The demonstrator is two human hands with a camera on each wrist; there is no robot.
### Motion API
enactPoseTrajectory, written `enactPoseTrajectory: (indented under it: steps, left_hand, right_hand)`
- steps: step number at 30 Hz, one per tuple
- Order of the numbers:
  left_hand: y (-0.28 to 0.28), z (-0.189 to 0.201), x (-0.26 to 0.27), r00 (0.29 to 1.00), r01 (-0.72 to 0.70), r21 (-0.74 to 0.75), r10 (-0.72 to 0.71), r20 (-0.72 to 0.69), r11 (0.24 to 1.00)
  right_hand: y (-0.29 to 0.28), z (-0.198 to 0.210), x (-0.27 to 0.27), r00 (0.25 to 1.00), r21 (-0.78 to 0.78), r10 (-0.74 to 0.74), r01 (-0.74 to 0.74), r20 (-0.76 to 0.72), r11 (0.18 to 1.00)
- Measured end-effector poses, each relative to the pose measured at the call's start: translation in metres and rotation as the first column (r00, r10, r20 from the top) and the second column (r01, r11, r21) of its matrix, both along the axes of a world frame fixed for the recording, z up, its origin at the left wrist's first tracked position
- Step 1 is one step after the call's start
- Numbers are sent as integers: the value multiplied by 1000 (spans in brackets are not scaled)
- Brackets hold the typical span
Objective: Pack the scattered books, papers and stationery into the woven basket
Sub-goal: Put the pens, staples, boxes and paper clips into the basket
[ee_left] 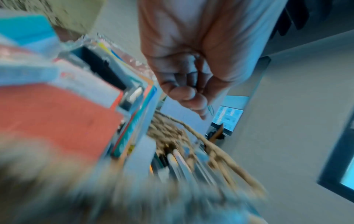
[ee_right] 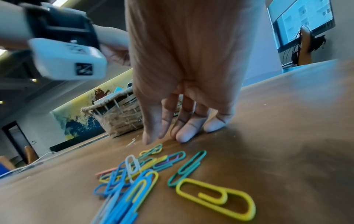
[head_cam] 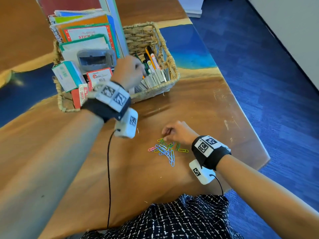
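Observation:
The woven basket point(head_cam: 173, 73) stands on the wooden table and holds upright books, small boxes, markers point(head_cam: 151, 57) and strips of staples point(head_cam: 155, 78). My left hand point(head_cam: 129, 73) hovers over the basket's middle. In the blurred left wrist view its fingers point(ee_left: 191, 94) are bunched against the thumb, and a thin teal paper clip point(ee_left: 210, 109) shows at their tips. A pile of coloured paper clips point(head_cam: 165, 150) lies on the table nearer me. My right hand point(head_cam: 179, 131) reaches down at the pile's far edge. Its fingertips point(ee_right: 184, 134) rest on the wood just beyond the clips point(ee_right: 138, 171) and hold nothing.
The table's right edge point(head_cam: 245, 121) drops to a blue carpeted floor. A red book point(head_cam: 69, 6) lies behind the basket. A black cable point(head_cam: 108, 169) hangs from the left wrist camera across the table. Bare wood lies between basket and clips.

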State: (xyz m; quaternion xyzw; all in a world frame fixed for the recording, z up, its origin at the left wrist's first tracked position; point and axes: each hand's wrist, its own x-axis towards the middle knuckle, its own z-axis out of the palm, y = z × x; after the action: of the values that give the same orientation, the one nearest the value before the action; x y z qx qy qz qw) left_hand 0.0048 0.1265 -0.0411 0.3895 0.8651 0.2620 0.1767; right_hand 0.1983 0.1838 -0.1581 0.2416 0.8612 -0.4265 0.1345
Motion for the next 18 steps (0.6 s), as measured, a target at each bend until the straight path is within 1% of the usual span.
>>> enactPoseTrajectory:
  steps: [2,4,6,7,8,10,11,12,13,15,16,18]
  left_hand:
    - [11,8,-25,996,-74,2,74,-42,997]
    - [17,9,-45,984,-170,-46,167,-66,984]
    - [17,7,-51,967,-243,-85,234,-103,966]
    - [17,6,-50,963,-258,-61,252,-94,964]
    - [16,4,-46,964,-256,-2,255,-77,967]
    - [8,3,-25,973,-207,131,218,-73,970]
    - [2,3,-11,982,-160,183,175,-66,970]
    - [-3,0,3,992,-104,200,115,-48,974]
    - [-9,-4,18,999,-42,180,44,-11,983]
    - [-21,-19,41,991,88,45,-92,97,995]
    - [-27,-29,50,980,148,-37,-141,143,988]
    - [-36,-53,63,964,220,-180,-185,191,959]
  right_hand:
    - [-3,0,0,996,32,53,-56,65,998]
    - [-5,-1,-1,990,79,101,-109,102,991]
    - [-6,-3,-1,983,126,137,-151,120,980]
    - [-6,-4,-2,983,138,139,-155,119,978]
    - [-6,-5,-2,984,144,132,-148,116,978]
    - [-6,-9,-3,990,138,104,-117,96,984]
    - [-6,-11,-3,994,121,78,-87,77,989]
    - [-5,-12,-4,998,90,39,-43,51,995]
    - [-3,-13,-4,1000,48,-11,10,20,999]
    - [2,-13,-5,992,-39,-128,128,-15,991]
    - [5,-14,-5,983,-80,-184,182,-20,980]
    - [8,-18,-5,960,-163,-279,272,-24,949]
